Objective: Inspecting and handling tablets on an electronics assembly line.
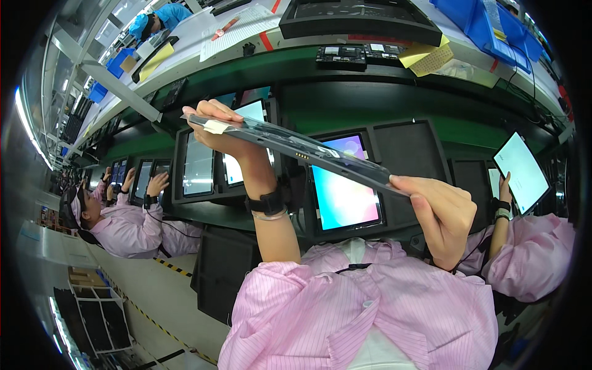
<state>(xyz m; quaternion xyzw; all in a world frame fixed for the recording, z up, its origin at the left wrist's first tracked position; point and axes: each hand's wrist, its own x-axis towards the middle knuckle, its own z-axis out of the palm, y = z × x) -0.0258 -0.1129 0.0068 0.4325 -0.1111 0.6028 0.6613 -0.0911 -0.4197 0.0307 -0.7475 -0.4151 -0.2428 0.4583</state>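
Note:
A tablet (308,152), seen nearly edge-on, is held up in the air between my two hands. Clear film covers its face, and a row of gold contacts shows along its edge. My left hand (213,126) grips its far-left end, beside a pale tab. At the other end, my right hand (439,213) pinches the corner between thumb and fingers. Below it, a lit tablet (345,198) with a colourful screen rests in a black tray. Another lit tablet (233,169) lies behind my left wrist, partly hidden by my forearm.
A black foam tray (410,154) sits right of the lit tablet. Co-workers in pink sit at left (132,228) and right (533,256); the right one holds a lit tablet (522,171). A shelf beyond carries a black tray (361,21), circuit boards (341,57) and blue bins (493,37).

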